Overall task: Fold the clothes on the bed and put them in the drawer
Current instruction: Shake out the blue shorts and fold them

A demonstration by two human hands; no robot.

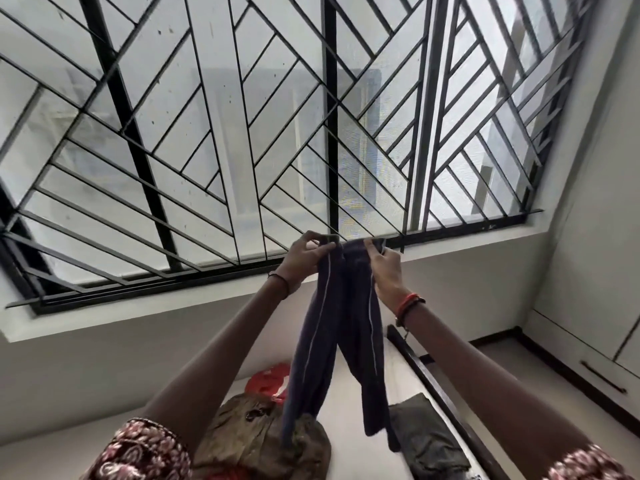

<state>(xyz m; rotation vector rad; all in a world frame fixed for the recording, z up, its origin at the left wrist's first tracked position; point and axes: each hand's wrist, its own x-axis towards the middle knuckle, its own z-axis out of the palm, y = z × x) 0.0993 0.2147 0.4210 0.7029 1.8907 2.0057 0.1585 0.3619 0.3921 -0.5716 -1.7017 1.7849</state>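
Note:
Dark navy pants point(337, 327) with a thin white stripe down each leg hang in the air before the window. My left hand point(306, 258) grips the waistband at its left end and my right hand point(382, 268) grips it at the right end. Both legs dangle down over the bed point(349, 420). Below them lie a brown patterned garment point(256, 434), a red cloth point(270, 379) and a dark olive garment point(424, 431). No drawer shows itself plainly in this view.
A wide window with a black diagonal grille point(242, 133) fills the wall ahead, above a white sill. A dark wooden bed rail point(436, 379) runs along the bed's right side. White cabinet fronts with a dark handle point(604, 377) stand at the right.

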